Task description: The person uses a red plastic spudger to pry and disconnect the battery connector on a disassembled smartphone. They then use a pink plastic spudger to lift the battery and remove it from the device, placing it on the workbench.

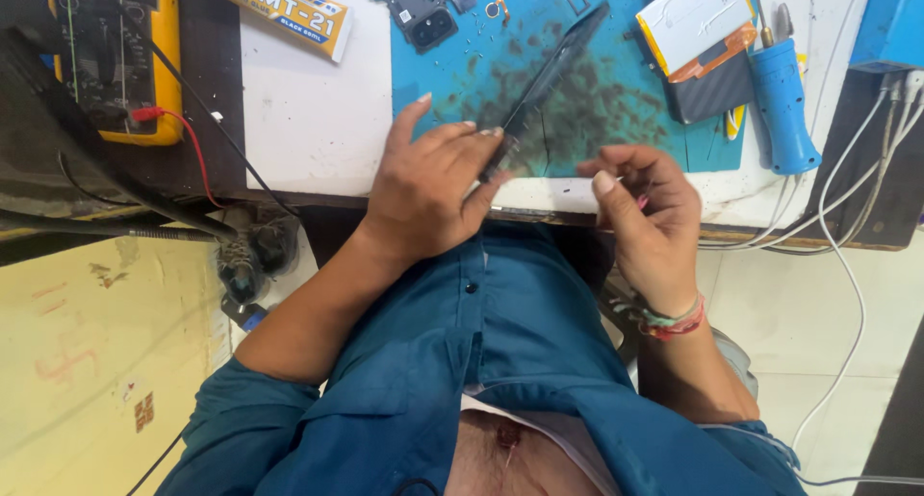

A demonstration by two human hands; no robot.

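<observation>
My left hand (433, 188) grips the near end of a dark, slim phone body (553, 73) that stands on its edge and slants up across the stained blue work mat (616, 121). My right hand (647, 212) hovers just right of it over the table's front edge. Its thumb is pressed against curled fingers, and what it pinches is too small to make out. A woven band circles that wrist.
A yellow multimeter (115, 53) with red and black leads sits at the left, beside a glue tube (279, 10). On the mat lie a dark phone part (423, 15), a white and orange battery (698, 20) and a blue powered screwdriver (784, 101). White cables (847, 198) hang at the right.
</observation>
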